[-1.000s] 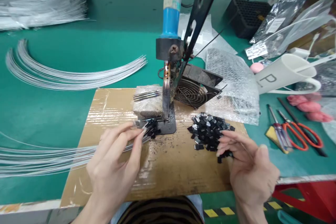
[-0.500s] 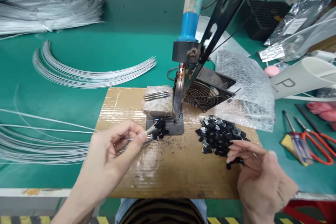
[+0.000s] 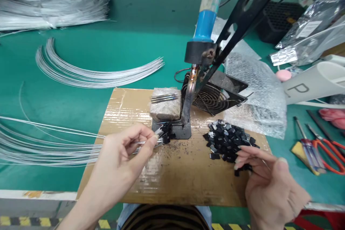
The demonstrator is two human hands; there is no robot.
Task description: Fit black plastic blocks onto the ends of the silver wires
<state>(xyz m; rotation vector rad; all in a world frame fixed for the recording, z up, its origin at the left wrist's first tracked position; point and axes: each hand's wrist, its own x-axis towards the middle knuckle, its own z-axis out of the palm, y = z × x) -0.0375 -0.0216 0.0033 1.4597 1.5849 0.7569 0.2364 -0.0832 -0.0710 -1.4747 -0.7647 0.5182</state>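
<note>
silver-grey thin wires are sitting pinched in the left hand beside a blue-handled metal iron; the right hand, grip unclear, is hovering by small black rectangles. slipping closer could be scorching the wires.

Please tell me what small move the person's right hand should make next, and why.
I'd suggest the right hand pick one piece from the black pile: its fingertips are at the pile's edge, while the left hand pinches wires with black pieces at their ends.
</note>
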